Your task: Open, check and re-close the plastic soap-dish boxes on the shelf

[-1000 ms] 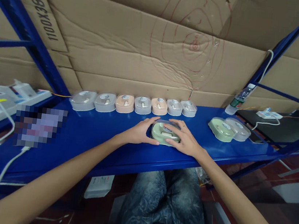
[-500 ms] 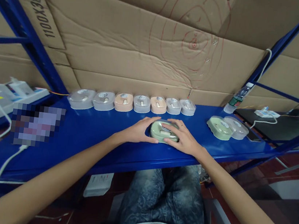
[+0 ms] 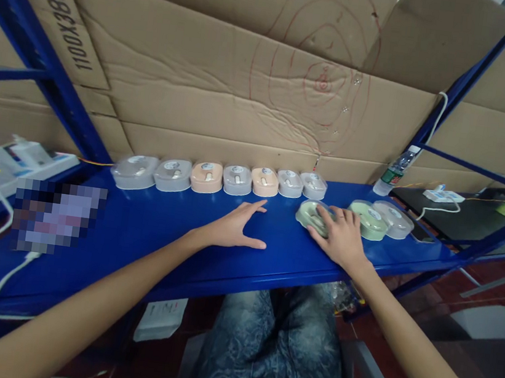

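Observation:
A light green oval box with a clear lid (image 3: 305, 212) rests on the blue table. My right hand (image 3: 342, 239) lies over its right side, fingers on top and thumb at the near edge. Just right of it stand a second green box (image 3: 371, 225) and a clear, greyish box (image 3: 397, 222), side by side. My left hand (image 3: 234, 226) hovers above the table, thumb and fingers spread, holding nothing. Behind it, a row of several similar boxes runs along the cardboard, among them a peach box (image 3: 265, 182) and a grey one (image 3: 237, 181).
A water bottle (image 3: 393, 171) stands at the back right near the blue frame post. On the left lie a blurred-out device (image 3: 63, 214) with a white cable (image 3: 5, 283) and white power strips (image 3: 55, 166). A cardboard panel (image 3: 181, 55) closes off the back.
The green box has slid right under my right hand, toward the two boxes there. My left hand has let go of it and stays behind, open.

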Available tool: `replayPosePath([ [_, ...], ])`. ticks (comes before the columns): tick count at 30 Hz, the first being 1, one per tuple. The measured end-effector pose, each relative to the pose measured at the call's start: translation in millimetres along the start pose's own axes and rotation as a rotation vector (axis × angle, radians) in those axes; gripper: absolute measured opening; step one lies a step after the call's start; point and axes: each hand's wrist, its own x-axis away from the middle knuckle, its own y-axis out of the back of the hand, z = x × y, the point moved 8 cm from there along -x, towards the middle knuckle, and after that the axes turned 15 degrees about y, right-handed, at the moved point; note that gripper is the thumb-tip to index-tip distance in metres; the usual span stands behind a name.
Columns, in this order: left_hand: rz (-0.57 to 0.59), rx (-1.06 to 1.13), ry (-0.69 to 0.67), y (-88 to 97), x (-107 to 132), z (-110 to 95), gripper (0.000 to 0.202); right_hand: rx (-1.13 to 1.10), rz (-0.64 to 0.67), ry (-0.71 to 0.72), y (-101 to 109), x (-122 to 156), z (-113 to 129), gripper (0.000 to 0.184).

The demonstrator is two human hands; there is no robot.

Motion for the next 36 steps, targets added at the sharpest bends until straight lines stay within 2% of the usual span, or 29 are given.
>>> replayPosePath([
  [4, 0.016, -0.003, 0.001, -0.8, -0.4, 0.3, 0.114, 0.169, 0.004, -0.130, 0.7, 20.2, -29.4, 0.061],
  [9, 0.020, -0.010, 0.015, -0.4, 0.0, -0.5, 0.110, 0.235, -0.020, -0.171, -5.8, 28.4, -45.9, 0.059],
  [20, 0.004, -0.010, -0.031, 0.4, -0.2, -2.1, 0.102, 0.129, -0.014, -0.209, -11.9, 14.8, -52.7, 0.061],
  [24, -0.010, -0.014, -0.051, 0.3, -1.1, -1.7, 0.101, 0.099, -0.016, -0.230, -7.9, 8.2, -52.4, 0.070],
  [27, -0.009, -0.024, -0.043, 0.4, -0.8, -1.8, 0.100, 0.089, -0.031, -0.229, -2.9, -12.7, -51.8, 0.076],
  [30, -0.004, -0.026, -0.037, 0.6, 0.0, -2.6, 0.100, 0.049, 0.030, -0.206, -8.7, -51.8, -54.8, 0.078],
  [33, -0.001, -0.025, -0.028, 0.4, 0.2, -1.8, 0.100, -0.045, 0.203, -0.212, -32.5, -95.0, -65.8, 0.082],
  [36, 0.002, -0.026, -0.033, -0.2, 0.1, -0.9, 0.100, -0.177, 0.386, -0.256, -63.4, -123.9, -77.7, 0.092],
])
